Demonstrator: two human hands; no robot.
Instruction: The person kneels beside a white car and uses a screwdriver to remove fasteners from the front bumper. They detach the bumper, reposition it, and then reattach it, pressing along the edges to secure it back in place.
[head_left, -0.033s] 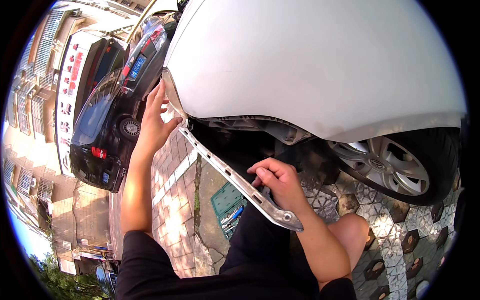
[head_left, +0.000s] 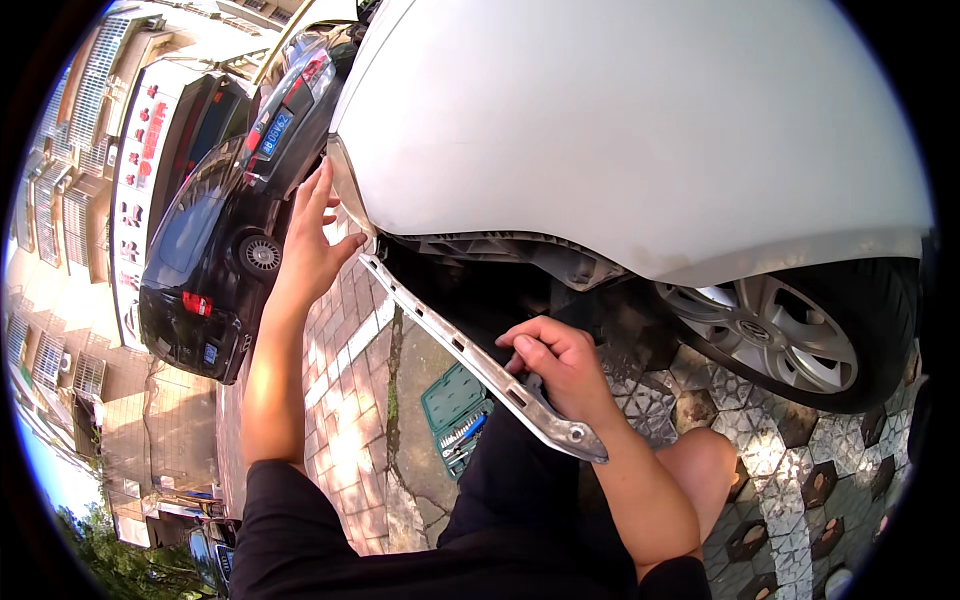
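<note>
A white car body panel fills the upper part. Below it, a loose bumper edge, pale and slotted, slants out from the body and leaves a dark gap between them. At the upper end of that gap is my left hand, fingers stretched and thumb apart, fingertips by the lamp corner. Whether they touch it I cannot tell. Over the lower part of the gap, inside the bumper edge, my right hand has its fingers curled and thumb pressed in. What it grips, if anything, is hidden.
A green tool case with several bits and a blue-handled tool lies open on the paving by my leg. The car's front wheel is at the right. Dark parked cars stand at the left, before buildings.
</note>
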